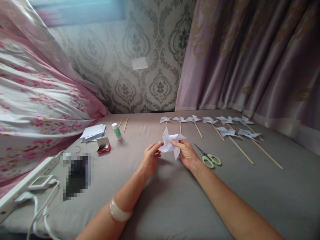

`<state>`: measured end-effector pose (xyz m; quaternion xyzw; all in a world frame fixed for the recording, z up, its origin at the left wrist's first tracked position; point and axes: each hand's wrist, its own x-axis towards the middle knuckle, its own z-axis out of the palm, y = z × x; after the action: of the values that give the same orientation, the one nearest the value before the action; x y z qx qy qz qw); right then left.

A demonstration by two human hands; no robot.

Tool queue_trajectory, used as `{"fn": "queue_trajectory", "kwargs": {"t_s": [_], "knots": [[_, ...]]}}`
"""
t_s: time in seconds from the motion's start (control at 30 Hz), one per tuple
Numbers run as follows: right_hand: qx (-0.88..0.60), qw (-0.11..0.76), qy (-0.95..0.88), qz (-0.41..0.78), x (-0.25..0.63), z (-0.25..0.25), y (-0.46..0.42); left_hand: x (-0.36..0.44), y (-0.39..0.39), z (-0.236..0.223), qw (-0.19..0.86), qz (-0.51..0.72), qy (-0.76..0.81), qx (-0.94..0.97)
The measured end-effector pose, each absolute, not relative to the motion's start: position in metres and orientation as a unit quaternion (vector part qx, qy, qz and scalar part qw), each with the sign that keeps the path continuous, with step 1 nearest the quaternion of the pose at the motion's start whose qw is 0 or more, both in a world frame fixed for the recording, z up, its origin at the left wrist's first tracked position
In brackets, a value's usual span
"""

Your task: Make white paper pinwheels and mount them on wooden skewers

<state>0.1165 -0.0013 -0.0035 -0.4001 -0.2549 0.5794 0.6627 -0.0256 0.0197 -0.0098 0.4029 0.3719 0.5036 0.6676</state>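
A white paper pinwheel (168, 145) without a visible stick is held up between both hands, over the grey sheet. My left hand (151, 156) pinches its left side with thumb and fingers. On the other side, my right hand (185, 152) grips it, the thumb pressed on the folded paper near the middle. Close by the right wrist lie scissors (208, 156) with green handles. Behind the hands, several finished pinwheels (225, 132) on wooden sticks lie in rows toward the right.
At left are a stack of white paper (93, 132), an open red box (103, 146) of small items, a glue stick (116, 131) standing upright and loose wooden sticks (125, 124). A power strip (30, 181) with white cables runs along the left edge. Curtains (240, 56) hang at right.
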Motion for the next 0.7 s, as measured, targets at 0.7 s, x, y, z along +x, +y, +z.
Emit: {"fn": "queue_trajectory", "kwargs": {"t_s": [0.7], "knots": [[-0.455,0.592,-0.246,0.618,0.137,-0.021,-0.006,-0.115,0.102,-0.014,0.293,0.414,0.617,0.602]]}}
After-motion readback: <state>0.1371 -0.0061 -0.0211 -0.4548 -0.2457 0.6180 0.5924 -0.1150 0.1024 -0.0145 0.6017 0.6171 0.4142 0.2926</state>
